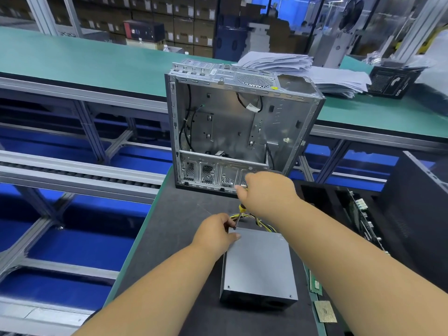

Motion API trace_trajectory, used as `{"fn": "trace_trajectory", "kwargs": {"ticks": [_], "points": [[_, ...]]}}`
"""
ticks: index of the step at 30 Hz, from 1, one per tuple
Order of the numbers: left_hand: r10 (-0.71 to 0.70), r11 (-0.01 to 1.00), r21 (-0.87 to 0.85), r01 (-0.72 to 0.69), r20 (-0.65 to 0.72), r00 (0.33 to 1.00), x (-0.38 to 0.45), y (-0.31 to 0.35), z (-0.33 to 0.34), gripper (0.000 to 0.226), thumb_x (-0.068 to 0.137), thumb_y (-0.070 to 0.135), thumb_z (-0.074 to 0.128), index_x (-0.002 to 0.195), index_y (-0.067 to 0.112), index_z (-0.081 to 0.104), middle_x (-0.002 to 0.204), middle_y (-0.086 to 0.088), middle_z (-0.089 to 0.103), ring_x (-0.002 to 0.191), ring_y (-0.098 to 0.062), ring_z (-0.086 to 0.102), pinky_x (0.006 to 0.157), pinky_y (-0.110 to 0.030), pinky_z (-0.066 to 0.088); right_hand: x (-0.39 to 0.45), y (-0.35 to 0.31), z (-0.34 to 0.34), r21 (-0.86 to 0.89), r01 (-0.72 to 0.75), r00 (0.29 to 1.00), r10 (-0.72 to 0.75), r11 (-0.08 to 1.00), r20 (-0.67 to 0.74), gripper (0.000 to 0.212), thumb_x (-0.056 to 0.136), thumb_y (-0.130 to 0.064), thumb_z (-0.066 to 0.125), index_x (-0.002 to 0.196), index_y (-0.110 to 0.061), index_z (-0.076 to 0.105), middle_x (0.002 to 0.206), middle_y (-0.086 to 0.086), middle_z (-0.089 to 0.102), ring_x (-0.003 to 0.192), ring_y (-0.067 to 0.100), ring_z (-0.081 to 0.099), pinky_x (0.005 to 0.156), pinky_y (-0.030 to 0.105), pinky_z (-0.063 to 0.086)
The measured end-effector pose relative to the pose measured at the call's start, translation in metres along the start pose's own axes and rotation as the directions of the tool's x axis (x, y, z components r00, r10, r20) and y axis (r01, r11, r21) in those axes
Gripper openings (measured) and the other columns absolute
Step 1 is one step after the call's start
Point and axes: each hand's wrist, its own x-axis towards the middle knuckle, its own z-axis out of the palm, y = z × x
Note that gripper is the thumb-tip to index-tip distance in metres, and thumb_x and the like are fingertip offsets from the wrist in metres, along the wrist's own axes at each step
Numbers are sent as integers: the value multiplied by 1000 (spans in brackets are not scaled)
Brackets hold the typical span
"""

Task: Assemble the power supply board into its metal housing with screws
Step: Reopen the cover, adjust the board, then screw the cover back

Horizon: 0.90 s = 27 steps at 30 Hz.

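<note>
The right hand (265,190) is gripping a yellow-handled screwdriver (238,215), its tip touching the far left corner of the grey power supply box (258,265). The left hand (214,232) is closing on that same corner, fingers pinching right beside the tip. The box is lying flat on the dark desk (169,238), its coloured wires (257,220) trailing toward the open metal case (237,124), which is standing upright just beyond.
</note>
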Motion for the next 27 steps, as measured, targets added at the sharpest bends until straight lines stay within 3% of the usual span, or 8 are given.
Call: {"fn": "trace_trajectory", "kwargs": {"ticks": [2,4,7,12,16,19,23,27], "points": [[-2,1000,3,2,1,1000,0,0,0,19,81,28,77,90,26,60,83,6,56,78,-14,55,69,-26,46,-2,2,-3,233,88,993,-104,969,55,14,94,-31,45,93,-18,47,87,-2,46,79,24,51,64,36,42],[-6,1000,16,6,2,1000,-1,1,0,20,81,29,77,92,25,61,85,6,56,80,-15,56,69,-25,45,-5,4,-6,344,171,975,-209,923,75,11,93,-18,48,103,-20,51,100,-3,46,83,23,54,72,39,47],[-14,1000,28,14,7,1000,0,1,-1,21,82,30,77,95,24,62,83,8,54,79,-14,55,67,-24,42,-9,9,-8,333,256,954,-293,908,65,13,94,-12,53,104,-20,54,105,-3,51,90,22,55,86,43,48],[-19,999,34,19,17,1000,1,1,-1,22,82,31,77,97,25,63,82,10,54,79,-14,55,66,-24,42,-8,13,-13,236,286,929,-329,929,171,16,95,-13,57,110,-18,56,112,2,56,99,25,55,87,41,47],[-23,999,42,22,20,1000,1,1,-2,22,81,32,77,96,25,63,82,10,56,78,-11,55,63,-24,41,-1,10,-23,115,273,936,-291,955,197,24,90,-37,66,102,-19,56,93,1,59,88,22,53,68,32,43],[-29,999,29,29,23,999,1,1,-2,21,80,32,77,93,27,61,82,10,56,79,-12,56,63,-24,41,1,4,-19,-58,260,953,-246,964,178,35,94,-51,54,87,-18,45,69,-2,44,75,24,50,61,29,37],[-31,999,24,30,23,999,1,2,-1,20,81,31,77,91,27,60,85,7,58,77,-11,56,62,-23,41,4,-3,-5,-147,57,998,-51,987,43,55,97,-59,34,63,-17,44,58,-1,43,54,19,45,48,23,32],[-15,999,36,14,11,1000,1,0,0,20,81,31,77,93,27,61,86,8,57,78,-10,54,61,-21,39,2,-6,4,-106,-69,996,62,992,-66,58,98,-59,31,61,-16,41,57,-3,40,49,17,40,47,23,28]]}}
